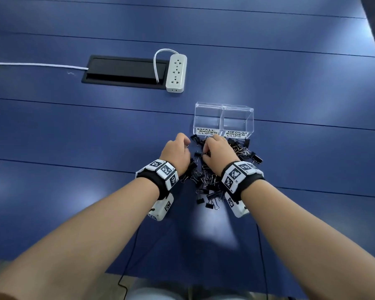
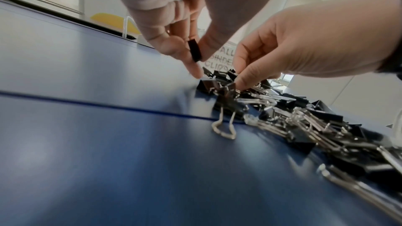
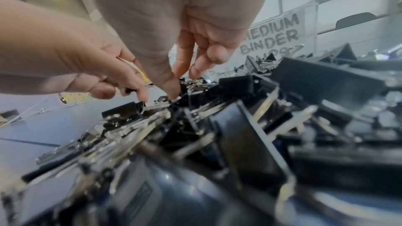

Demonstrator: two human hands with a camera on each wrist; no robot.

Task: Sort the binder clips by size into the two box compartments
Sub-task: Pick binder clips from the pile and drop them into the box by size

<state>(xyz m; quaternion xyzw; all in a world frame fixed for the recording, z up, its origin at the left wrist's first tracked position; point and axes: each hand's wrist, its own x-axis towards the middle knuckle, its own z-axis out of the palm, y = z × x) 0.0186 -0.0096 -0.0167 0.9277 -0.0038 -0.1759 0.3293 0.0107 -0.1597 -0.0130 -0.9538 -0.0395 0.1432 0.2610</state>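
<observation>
A small black binder clip is being pinched by the left hand; clips in the pile are being touched by the curled right hand, its grip unclear. Box labels: "SMALL BINDER CLIPS", "MEDIUM BINDER CLIPS".

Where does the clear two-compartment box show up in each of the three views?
Head: clear box right of centre, beyond both hands.
Left wrist: only part of its SMALL label, between the hands.
Right wrist: its MEDIUM label, upper right.
Shared landmark: the binder clip pile in front of it.

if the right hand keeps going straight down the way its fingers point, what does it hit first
Most likely the pile of binder clips right under the right hand; its fingertips already look down among them, though exact contact is unclear.
</observation>
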